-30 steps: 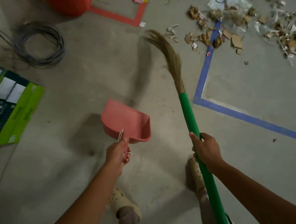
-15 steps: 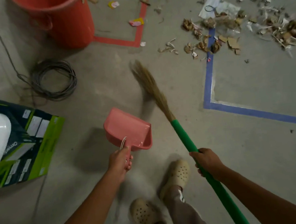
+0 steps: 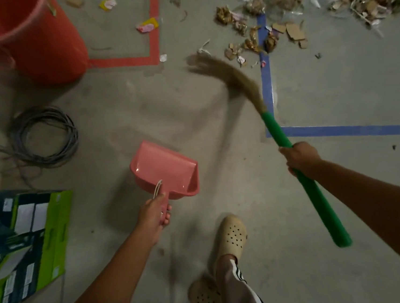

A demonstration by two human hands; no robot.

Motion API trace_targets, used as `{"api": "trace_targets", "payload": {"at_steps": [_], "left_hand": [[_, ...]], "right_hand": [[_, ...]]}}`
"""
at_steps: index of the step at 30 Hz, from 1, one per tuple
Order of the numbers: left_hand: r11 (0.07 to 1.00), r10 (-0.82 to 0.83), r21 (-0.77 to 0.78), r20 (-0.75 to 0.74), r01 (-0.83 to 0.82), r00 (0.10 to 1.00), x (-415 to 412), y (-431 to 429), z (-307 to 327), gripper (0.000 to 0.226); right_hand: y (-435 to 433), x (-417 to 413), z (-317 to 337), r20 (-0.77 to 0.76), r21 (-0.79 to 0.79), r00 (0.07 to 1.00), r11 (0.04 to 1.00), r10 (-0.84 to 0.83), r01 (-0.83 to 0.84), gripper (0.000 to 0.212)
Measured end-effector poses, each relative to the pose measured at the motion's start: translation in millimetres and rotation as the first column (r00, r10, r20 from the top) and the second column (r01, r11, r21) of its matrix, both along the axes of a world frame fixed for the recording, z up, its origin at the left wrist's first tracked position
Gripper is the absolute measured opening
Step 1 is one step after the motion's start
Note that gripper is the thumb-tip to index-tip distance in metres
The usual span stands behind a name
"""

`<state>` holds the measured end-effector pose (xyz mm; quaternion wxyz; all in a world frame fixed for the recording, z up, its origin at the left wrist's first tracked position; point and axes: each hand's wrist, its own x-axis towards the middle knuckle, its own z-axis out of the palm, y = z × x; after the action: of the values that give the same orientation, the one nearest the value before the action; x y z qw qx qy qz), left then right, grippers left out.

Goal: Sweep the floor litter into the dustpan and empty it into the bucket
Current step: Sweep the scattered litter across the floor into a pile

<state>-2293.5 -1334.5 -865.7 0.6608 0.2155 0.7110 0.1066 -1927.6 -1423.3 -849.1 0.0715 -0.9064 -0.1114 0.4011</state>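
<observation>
Up-left of the dustpan (image 3: 164, 169) stands the red bucket (image 3: 49, 48). The left hand (image 3: 155, 213) wraps the dustpan's handle, holding it apparently off the floor (image 3: 334, 89). To the dustpan's right, the right hand (image 3: 300, 158) clenches the green broom (image 3: 306, 187); the litter (image 3: 280, 28) lies up-right beyond it. A hard flick could scatter scraps past the ungrounded dustpan. The concrete floor is dusty, with a cable coil (image 3: 43, 137) left of the dustpan and tape lines (image 3: 338, 129) beyond.

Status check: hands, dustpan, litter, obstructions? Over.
Left hand grips dustpan, pan empty. Right hand grips broom, bristles beside litter pile. Bucket upper left; cable coil lies left of dustpan, off the sweep line.
</observation>
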Motion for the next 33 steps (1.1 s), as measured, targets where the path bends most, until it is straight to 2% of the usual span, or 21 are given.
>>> {"api": "trace_targets", "payload": {"at_steps": [3, 7, 14, 17, 22, 24, 26, 29, 33], "left_hand": [[1.0, -0.02, 0.013, 0.031, 0.02, 0.999, 11, 21, 9, 0.018], [0.999, -0.036, 0.037, 0.03, 0.035, 0.999, 25, 47, 23, 0.017], [0.994, -0.055, 0.098, 0.041, 0.05, 0.998, 48, 95, 42, 0.016], [0.993, -0.061, 0.099, 0.048, 0.056, 0.997, 53, 112, 40, 0.017], [0.997, -0.072, 0.045, 0.048, 0.069, 0.996, 64, 140, 30, 0.016], [0.997, -0.075, 0.019, 0.049, 0.074, 0.996, 72, 155, 22, 0.014], [0.996, -0.083, -0.007, 0.06, 0.083, 0.995, 79, 175, 14, 0.014], [0.994, -0.107, -0.029, 0.084, 0.11, 0.991, 90, 216, 1, 0.014], [0.992, -0.117, -0.024, 0.1, 0.12, 0.988, 101, 276, -4, 0.017]], "right_hand": [[18, 11, 13, 0.072, 0.155, 0.994, 0.986, -0.08, 0.068, 0.034], [13, 5, 31, 0.093, 0.241, 0.993, 0.969, -0.075, 0.05, 0.033], [2, -20, 60, 0.035, 0.296, 0.996, 0.951, 0.078, -0.085, 0.028], [12, -28, 61, -0.028, 0.261, 0.985, 0.952, 0.173, -0.16, 0.026], [55, -21, 40, -0.19, 0.056, 0.942, 0.961, 0.275, -0.269, 0.03], [73, -5, 29, -0.236, -0.026, 0.946, 0.972, 0.222, -0.234, 0.033], [90, 17, 18, -0.213, -0.059, 0.97, 0.989, 0.118, -0.134, 0.036], [125, 49, 7, -0.105, 0.008, 0.993, 0.998, -0.055, 0.056, 0.039], [192, 71, 20, 0.048, 0.126, 0.958, 0.953, -0.282, 0.274, 0.049]]}}
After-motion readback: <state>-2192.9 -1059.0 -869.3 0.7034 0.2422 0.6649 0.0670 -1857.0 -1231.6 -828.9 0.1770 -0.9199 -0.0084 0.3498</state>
